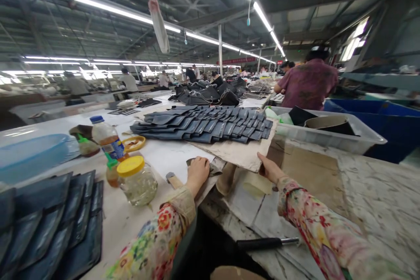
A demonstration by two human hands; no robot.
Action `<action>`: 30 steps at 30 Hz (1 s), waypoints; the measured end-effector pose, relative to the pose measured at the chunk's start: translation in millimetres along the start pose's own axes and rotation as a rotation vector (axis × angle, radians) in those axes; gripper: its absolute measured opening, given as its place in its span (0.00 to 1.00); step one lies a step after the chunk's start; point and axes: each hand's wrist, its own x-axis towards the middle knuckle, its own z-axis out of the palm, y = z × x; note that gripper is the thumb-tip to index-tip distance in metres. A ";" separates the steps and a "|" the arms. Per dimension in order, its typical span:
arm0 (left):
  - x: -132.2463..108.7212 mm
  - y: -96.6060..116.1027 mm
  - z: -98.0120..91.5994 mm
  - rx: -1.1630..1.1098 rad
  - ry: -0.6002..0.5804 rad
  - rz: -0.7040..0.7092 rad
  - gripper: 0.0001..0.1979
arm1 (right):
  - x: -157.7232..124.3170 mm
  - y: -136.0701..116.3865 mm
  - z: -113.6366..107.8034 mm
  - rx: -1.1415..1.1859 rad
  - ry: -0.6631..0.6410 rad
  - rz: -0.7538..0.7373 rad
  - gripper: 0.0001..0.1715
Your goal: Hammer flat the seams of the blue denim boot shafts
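My right hand (271, 169) grips the near right corner of a pale cardboard sheet (238, 152), thumb on top and the other fingers mostly hidden beneath. Rows of overlapping dark blue strap-like pieces (203, 123) lie on that sheet. My left hand (198, 172) is closed over a crumpled dark rag (215, 168) at the table edge, its fingers curled down. Beside the left wrist lies a small flat tool with a wooden handle (174, 180). A clear jar with a yellow lid (138, 181) stands left of that hand.
Dark blue panels (49, 223) are stacked at the near left. A blue-capped bottle (108, 138) stands near a blue basin (33, 153). A black-handled tool (259, 243) lies low in front. A white bin (331, 135) is at right; a person (308, 78) sits beyond it.
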 end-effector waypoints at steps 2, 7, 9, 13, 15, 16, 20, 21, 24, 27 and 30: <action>4.9 6.8 1.1 -0.011 0.004 -0.076 0.19 | 0.8 0.5 1.4 0.011 0.011 0.010 0.19; 8.5 19.9 4.3 -0.040 0.061 -0.166 0.25 | -9.6 0.8 3.2 0.039 0.033 0.000 0.17; 7.3 20.9 5.2 -0.050 0.076 -0.175 0.27 | -17.1 3.1 5.8 0.053 0.032 -0.015 0.17; 6.4 20.0 6.3 -0.058 0.100 -0.194 0.28 | -36.4 10.7 12.2 0.080 0.019 -0.046 0.19; 7.4 19.6 6.8 -0.062 0.115 -0.216 0.29 | -45.4 12.2 13.8 0.089 0.016 -0.051 0.19; 8.2 19.5 6.9 -0.064 0.120 -0.228 0.30 | -48.9 11.7 13.7 0.093 0.015 -0.054 0.19; 12.3 18.7 6.9 -0.072 0.127 -0.278 0.31 | -55.7 1.1 4.6 0.110 0.021 -0.066 0.16; 13.6 18.5 6.6 -0.072 0.131 -0.293 0.31 | -56.2 -2.6 -0.1 0.114 0.026 -0.066 0.16; 17.9 17.8 5.8 -0.063 0.143 -0.331 0.30 | -57.7 -11.9 -20.1 0.128 0.044 -0.061 0.13; 22.9 18.1 5.8 -0.034 0.148 -0.357 0.30 | -60.2 -14.9 -47.5 0.138 0.063 -0.053 0.11; 27.3 19.0 7.7 0.016 0.133 -0.363 0.29 | -63.2 -10.8 -75.6 0.150 0.091 -0.026 0.10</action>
